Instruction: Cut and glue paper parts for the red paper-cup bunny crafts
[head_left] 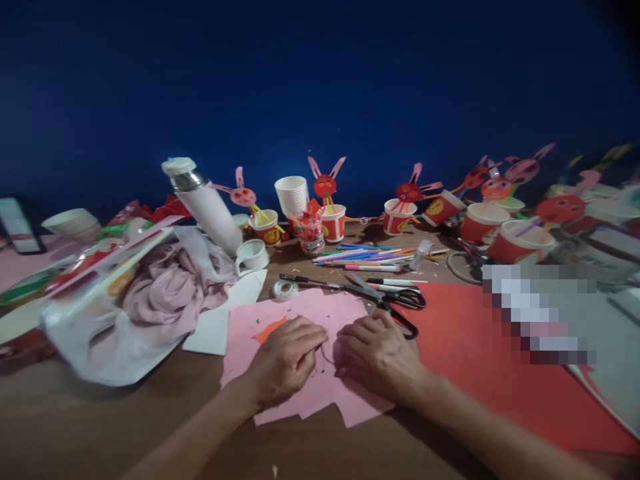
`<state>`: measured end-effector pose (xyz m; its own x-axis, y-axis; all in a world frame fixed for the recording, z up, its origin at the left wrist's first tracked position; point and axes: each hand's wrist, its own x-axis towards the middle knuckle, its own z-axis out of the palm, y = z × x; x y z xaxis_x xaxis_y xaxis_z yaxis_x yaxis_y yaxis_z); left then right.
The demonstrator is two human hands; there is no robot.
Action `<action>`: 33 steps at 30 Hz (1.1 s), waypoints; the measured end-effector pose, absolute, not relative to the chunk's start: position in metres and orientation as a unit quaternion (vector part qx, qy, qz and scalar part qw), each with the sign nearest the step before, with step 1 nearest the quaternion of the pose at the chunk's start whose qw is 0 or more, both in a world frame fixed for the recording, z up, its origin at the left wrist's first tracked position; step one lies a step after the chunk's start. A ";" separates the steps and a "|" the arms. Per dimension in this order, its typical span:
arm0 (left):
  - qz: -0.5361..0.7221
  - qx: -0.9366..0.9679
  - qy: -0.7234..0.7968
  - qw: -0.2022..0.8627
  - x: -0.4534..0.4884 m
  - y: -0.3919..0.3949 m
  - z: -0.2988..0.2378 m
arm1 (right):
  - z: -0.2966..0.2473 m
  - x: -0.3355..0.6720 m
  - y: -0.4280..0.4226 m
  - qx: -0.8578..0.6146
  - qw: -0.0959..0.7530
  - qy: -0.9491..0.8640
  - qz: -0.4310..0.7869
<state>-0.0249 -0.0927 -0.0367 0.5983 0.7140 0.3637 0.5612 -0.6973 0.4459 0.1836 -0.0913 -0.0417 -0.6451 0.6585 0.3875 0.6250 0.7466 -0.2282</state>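
Note:
My left hand [289, 357] is closed, thumb and fingers pressed together, low over a pink paper sheet [285, 410] with a ragged cut edge. Facing it, my right hand [376, 352] is closed too, its fingers curled over the same sheet. A thin curved line shows on the pink between the two hands; whatever the fingertips pinch is hidden. An orange paper scrap [270, 328] lies by my left hand, among tiny bits. Beyond my right hand rest black-handled scissors [400, 300]. A roll of clear tape [285, 288] sits behind the sheet.
Red paper [460, 373] lies at the right. Coloured pens [365, 255] are bunched at the back. Red paper cups with rabbit-faced figures [334, 223] line the wall. A flask [210, 210], a white mug [251, 256] and a plastic bag with pink cloth [165, 287] stand left.

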 end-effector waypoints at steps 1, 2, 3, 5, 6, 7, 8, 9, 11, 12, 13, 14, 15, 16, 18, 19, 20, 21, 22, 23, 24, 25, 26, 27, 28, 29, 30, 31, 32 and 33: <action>0.264 0.881 0.364 0.146 -0.024 -0.093 -0.037 | -0.043 0.182 -0.093 -0.360 0.216 -0.907 0.021; 0.264 0.881 0.364 0.145 -0.024 -0.093 -0.038 | -0.044 0.181 -0.094 -0.364 0.204 -0.909 0.003; 0.262 0.882 0.364 0.144 -0.023 -0.093 -0.038 | -0.044 0.181 -0.095 -0.363 0.194 -0.911 -0.011; 0.252 0.888 0.357 0.143 -0.023 -0.092 -0.038 | -0.045 0.181 -0.095 -0.355 0.179 -0.917 -0.039; 0.247 0.891 0.352 0.143 -0.022 -0.092 -0.038 | -0.046 0.182 -0.095 -0.348 0.174 -0.920 -0.051; 0.243 0.895 0.346 0.141 -0.022 -0.092 -0.038 | -0.046 0.183 -0.095 -0.342 0.171 -0.922 -0.061; 0.238 0.899 0.340 0.138 -0.022 -0.092 -0.037 | -0.045 0.184 -0.095 -0.337 0.170 -0.923 -0.070; 0.233 0.904 0.333 0.133 -0.021 -0.092 -0.037 | -0.045 0.185 -0.095 -0.333 0.169 -0.924 -0.076; 0.221 0.912 0.324 0.123 -0.020 -0.092 -0.037 | -0.043 0.186 -0.094 -0.326 0.170 -0.928 -0.065; 0.216 0.913 0.323 0.120 -0.020 -0.092 -0.037 | -0.041 0.187 -0.094 -0.321 0.171 -0.930 -0.051; 0.214 0.914 0.325 0.119 -0.020 -0.092 -0.038 | -0.040 0.188 -0.094 -0.315 0.174 -0.932 -0.037; 0.212 0.912 0.329 0.120 -0.020 -0.092 -0.038 | -0.039 0.189 -0.093 -0.310 0.176 -0.934 -0.027; 0.212 0.911 0.333 0.123 -0.020 -0.092 -0.038 | -0.039 0.189 -0.093 -0.304 0.179 -0.935 -0.024; 0.212 0.909 0.335 0.126 -0.020 -0.092 -0.038 | -0.039 0.190 -0.093 -0.299 0.181 -0.936 -0.031; 0.211 0.908 0.339 0.130 -0.020 -0.091 -0.039 | -0.039 0.191 -0.093 -0.290 0.180 -0.938 -0.057; 0.211 0.907 0.339 0.132 -0.020 -0.091 -0.039 | -0.040 0.191 -0.092 -0.285 0.177 -0.940 -0.069; 0.212 0.907 0.338 0.133 -0.021 -0.091 -0.039 | -0.040 0.191 -0.092 -0.281 0.174 -0.941 -0.078; 0.212 0.908 0.336 0.134 -0.021 -0.091 -0.039 | -0.041 0.191 -0.092 -0.278 0.172 -0.941 -0.084; 0.211 0.909 0.333 0.135 -0.021 -0.091 -0.039 | -0.041 0.191 -0.092 -0.277 0.171 -0.942 -0.085; 0.210 0.910 0.330 0.137 -0.021 -0.091 -0.039 | -0.042 0.191 -0.092 -0.277 0.173 -0.942 -0.081; 0.209 0.911 0.327 0.138 -0.021 -0.091 -0.038 | -0.042 0.191 -0.092 -0.281 0.176 -0.940 -0.074; 0.208 0.911 0.326 0.140 -0.021 -0.091 -0.038 | -0.042 0.191 -0.093 -0.288 0.179 -0.939 -0.065; 0.206 0.911 0.328 0.144 -0.021 -0.090 -0.038 | -0.042 0.190 -0.093 -0.293 0.180 -0.938 -0.055; 0.205 0.909 0.331 0.149 -0.020 -0.090 -0.037 | -0.042 0.189 -0.093 -0.298 0.179 -0.936 -0.047; 0.205 0.906 0.336 0.155 -0.020 -0.090 -0.036 | -0.042 0.188 -0.094 -0.302 0.178 -0.936 -0.044; 0.205 0.904 0.339 0.160 -0.019 -0.090 -0.035 | -0.042 0.187 -0.094 -0.303 0.178 -0.935 -0.046; 0.207 0.903 0.340 0.165 -0.019 -0.090 -0.035 | -0.042 0.186 -0.094 -0.301 0.177 -0.936 -0.050; 0.210 0.902 0.339 0.168 -0.018 -0.090 -0.034 | -0.042 0.186 -0.094 -0.297 0.179 -0.936 -0.057; 0.217 0.901 0.337 0.170 -0.018 -0.090 -0.033 | -0.043 0.185 -0.094 -0.293 0.181 -0.937 -0.064; 0.224 0.900 0.334 0.171 -0.018 -0.090 -0.033 | -0.043 0.185 -0.094 -0.286 0.183 -0.938 -0.069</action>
<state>-0.0181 -0.0896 -0.0332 0.6769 0.6771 0.2886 0.5241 -0.7187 0.4569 0.1847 -0.0935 -0.0430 -0.7688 0.5118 0.3833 0.5626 0.8263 0.0251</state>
